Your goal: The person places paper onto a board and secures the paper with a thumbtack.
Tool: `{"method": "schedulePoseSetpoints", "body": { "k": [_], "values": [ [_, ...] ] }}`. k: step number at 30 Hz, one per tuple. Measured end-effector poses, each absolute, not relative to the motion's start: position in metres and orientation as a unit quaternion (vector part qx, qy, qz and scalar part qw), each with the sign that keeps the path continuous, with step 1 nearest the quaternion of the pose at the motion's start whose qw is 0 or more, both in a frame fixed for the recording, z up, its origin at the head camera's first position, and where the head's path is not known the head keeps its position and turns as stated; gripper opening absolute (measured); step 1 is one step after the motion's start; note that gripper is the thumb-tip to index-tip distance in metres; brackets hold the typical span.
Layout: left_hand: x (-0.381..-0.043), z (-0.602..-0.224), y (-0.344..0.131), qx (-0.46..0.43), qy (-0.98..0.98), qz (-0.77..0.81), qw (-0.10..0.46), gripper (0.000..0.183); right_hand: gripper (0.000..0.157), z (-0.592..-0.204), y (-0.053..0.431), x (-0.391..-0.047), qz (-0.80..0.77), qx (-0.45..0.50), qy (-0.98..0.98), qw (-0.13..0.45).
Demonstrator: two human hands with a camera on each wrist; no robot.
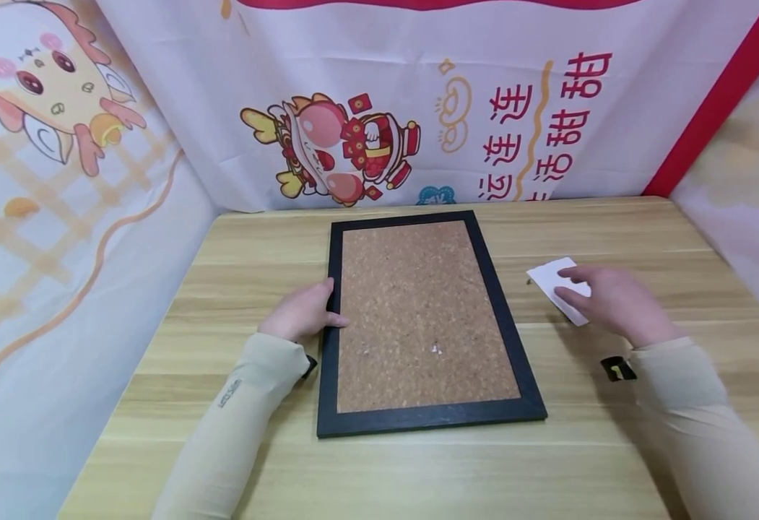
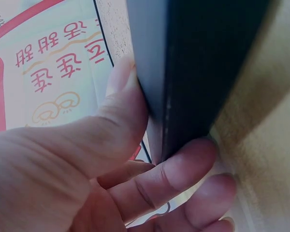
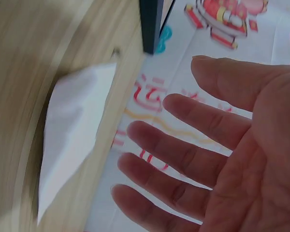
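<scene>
A cork board (image 1: 418, 310) with a black frame (image 1: 509, 318) lies on the wooden table. My left hand (image 1: 301, 310) grips the frame's left side. In the left wrist view its thumb (image 2: 121, 92) lies over the top face of the frame, with the fingers around the outer edge. A white sheet of paper (image 1: 551, 278), slightly bent up from the table, lies right of the board. My right hand (image 1: 619, 300) hovers by it, fingers spread; the right wrist view shows the palm bare and the paper (image 3: 77, 125) apart from the fingertips.
A tiny dark object (image 1: 528, 282) lies at the paper's left corner. Small white bits (image 1: 436, 349) show on the lower cork. A black piece with a yellow mark (image 1: 618, 368) is beside the right sleeve. Printed cloth (image 1: 366, 72) hangs behind the wooden table (image 1: 418, 469).
</scene>
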State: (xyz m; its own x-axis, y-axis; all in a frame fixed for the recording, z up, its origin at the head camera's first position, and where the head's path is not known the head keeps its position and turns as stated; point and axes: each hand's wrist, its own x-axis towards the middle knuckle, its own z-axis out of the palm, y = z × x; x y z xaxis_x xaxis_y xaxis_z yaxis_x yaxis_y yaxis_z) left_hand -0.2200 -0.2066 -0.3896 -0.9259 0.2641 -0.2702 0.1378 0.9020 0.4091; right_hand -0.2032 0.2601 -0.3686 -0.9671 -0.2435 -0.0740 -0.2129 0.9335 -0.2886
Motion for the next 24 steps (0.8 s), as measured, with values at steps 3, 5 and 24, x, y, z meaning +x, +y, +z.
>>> {"method": "schedulePoseSetpoints", "body": {
  "k": [3,5,24],
  "values": [
    [-0.219,-0.387,-0.205,0.102,0.962,0.192,0.165,0.080,0.046,-0.370,0.243,-0.201,-0.154,-0.138,0.978,0.036],
    [-0.219,-0.386,-0.205,0.101,0.962,0.192,0.168,0.082,0.041,-0.370,0.233,-0.199,-0.166,-0.155,0.974,0.021],
    [-0.218,-0.383,-0.204,0.088,0.961,0.192,0.177,0.085,0.034,-0.366,0.185,-0.191,-0.183,-0.172,0.967,0.031]
  ]
}}
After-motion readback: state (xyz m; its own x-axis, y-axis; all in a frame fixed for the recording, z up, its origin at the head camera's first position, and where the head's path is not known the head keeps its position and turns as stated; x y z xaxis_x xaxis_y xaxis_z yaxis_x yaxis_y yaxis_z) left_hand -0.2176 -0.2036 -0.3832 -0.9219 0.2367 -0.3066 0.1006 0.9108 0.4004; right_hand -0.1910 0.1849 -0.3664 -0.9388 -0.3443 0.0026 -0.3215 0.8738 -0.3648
